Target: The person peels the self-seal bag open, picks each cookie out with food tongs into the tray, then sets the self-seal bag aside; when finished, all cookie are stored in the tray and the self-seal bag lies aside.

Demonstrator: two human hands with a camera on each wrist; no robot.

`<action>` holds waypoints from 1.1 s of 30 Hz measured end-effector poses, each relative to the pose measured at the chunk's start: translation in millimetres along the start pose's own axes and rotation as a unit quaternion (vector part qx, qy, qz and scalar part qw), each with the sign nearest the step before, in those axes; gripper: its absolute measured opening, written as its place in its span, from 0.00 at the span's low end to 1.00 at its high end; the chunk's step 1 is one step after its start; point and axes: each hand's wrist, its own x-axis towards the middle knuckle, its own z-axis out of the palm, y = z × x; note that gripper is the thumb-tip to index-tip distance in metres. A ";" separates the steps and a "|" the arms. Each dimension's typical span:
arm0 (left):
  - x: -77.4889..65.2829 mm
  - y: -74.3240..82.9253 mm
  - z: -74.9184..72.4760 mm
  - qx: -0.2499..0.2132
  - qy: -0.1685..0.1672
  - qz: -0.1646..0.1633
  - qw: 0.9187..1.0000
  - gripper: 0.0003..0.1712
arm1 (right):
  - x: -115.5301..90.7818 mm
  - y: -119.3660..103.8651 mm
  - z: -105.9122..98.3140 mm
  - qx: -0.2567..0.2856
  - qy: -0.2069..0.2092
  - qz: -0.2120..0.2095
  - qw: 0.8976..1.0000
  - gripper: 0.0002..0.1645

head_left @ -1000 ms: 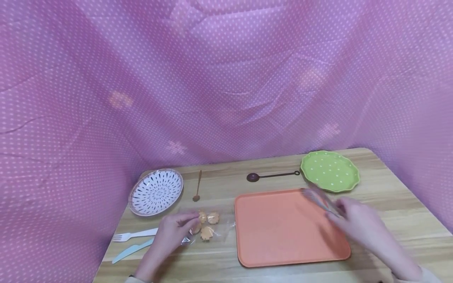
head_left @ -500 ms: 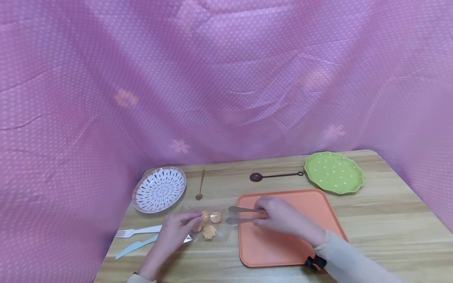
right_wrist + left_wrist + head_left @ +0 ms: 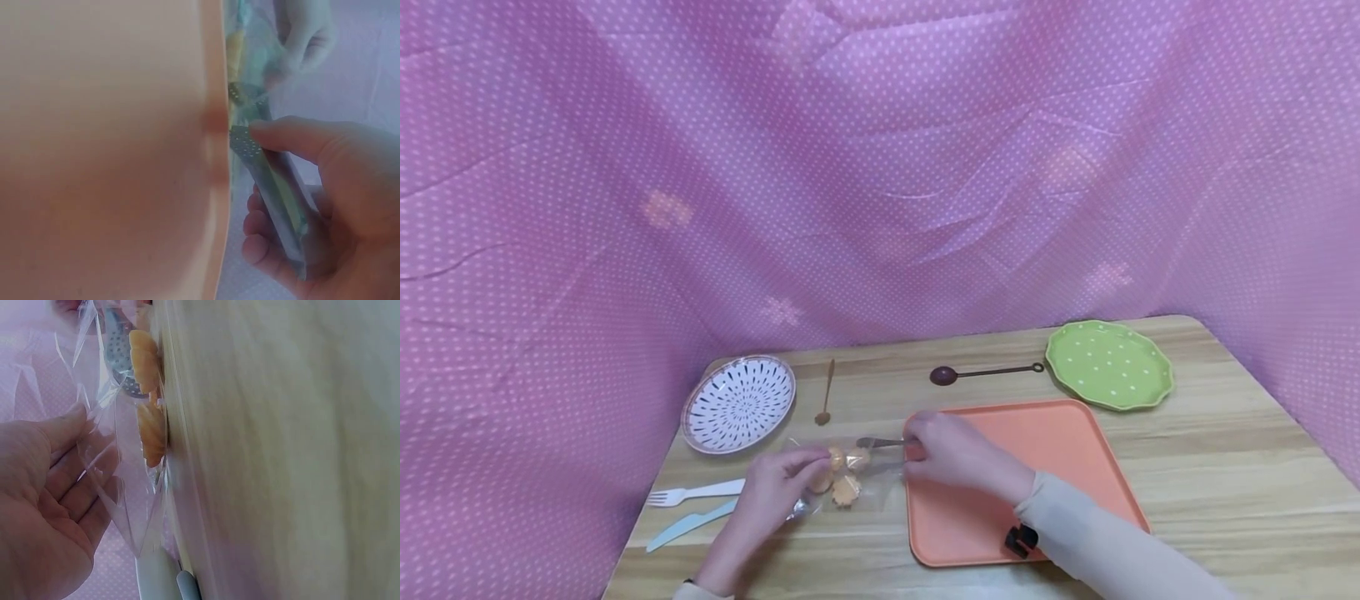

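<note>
A clear plastic bag (image 3: pixel 877 497) lies on the table with several small golden-brown pastries (image 3: pixel 846 490) in it. My left hand (image 3: pixel 778 482) pinches the bag's left side and lifts the film in a fold, as the left wrist view shows. My right hand (image 3: pixel 953 452) grips metal tongs (image 3: pixel 273 195) with perforated ends. In the left wrist view, one perforated tong end (image 3: pixel 120 353) shows through the film beside a pastry. The tong ends are spread apart, with no pastry between them.
The orange tray (image 3: pixel 992 533) lies under my right forearm. Behind are a patterned bowl (image 3: pixel 739 404), a thin wooden stirrer (image 3: pixel 827 387), a dark long-handled spoon (image 3: pixel 944 376) and a green dotted plate (image 3: pixel 1108 365). A white fork (image 3: pixel 692 493) and pale blue knife (image 3: pixel 685 525) lie at left.
My right hand has swung left across the tray with the tongs, bringing their ends from the tray's right side to the bag. My left hand stays on the bag.
</note>
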 end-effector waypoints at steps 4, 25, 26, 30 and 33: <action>-0.2 0.0 0.2 0.002 -0.002 0.001 1.000 0.09 | -1.1 1.0 1.5 0.000 0.004 -0.006 1.000 0.12; -1.4 -1.4 4.5 0.019 0.011 0.009 1.000 0.09 | -82.6 88.1 -32.8 0.007 0.057 0.022 0.998 0.15; -2.1 -1.8 4.4 0.020 0.010 0.006 1.000 0.09 | -84.2 89.0 -32.1 0.005 0.058 0.020 0.998 0.16; -4.3 -2.4 4.8 0.021 0.007 -0.003 1.000 0.09 | -86.8 90.9 -29.8 0.001 0.062 0.017 0.998 0.16; -4.3 -1.2 5.5 0.012 0.004 -0.004 1.000 0.09 | -87.5 91.5 -29.5 0.004 0.057 0.028 0.998 0.16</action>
